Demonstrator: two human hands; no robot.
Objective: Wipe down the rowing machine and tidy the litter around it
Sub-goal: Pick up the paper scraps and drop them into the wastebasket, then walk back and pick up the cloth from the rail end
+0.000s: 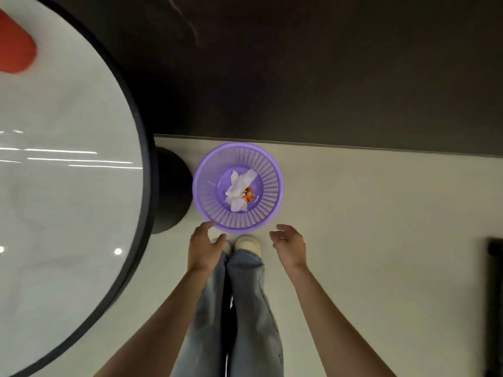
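A purple slatted waste basket (pixel 268 202) stands on the pale floor straight ahead of my feet. Crumpled white tissues (pixel 239 187) and a small orange wrapper (pixel 248 195) lie at its bottom. My left hand (pixel 205 244) hovers at the basket's near left rim, fingers loosely spread and holding nothing. My right hand (pixel 290 243) hangs just to the right of the near rim, fingers relaxed and empty. The rowing machine is not in view.
A large round white table (pixel 68 172) with a black rim fills the left side, its black base (pixel 170 189) beside the basket. A red object (pixel 15 50) lies on the table at top left. A dark wall runs behind; a dark object (pixel 495 257) is at the right edge.
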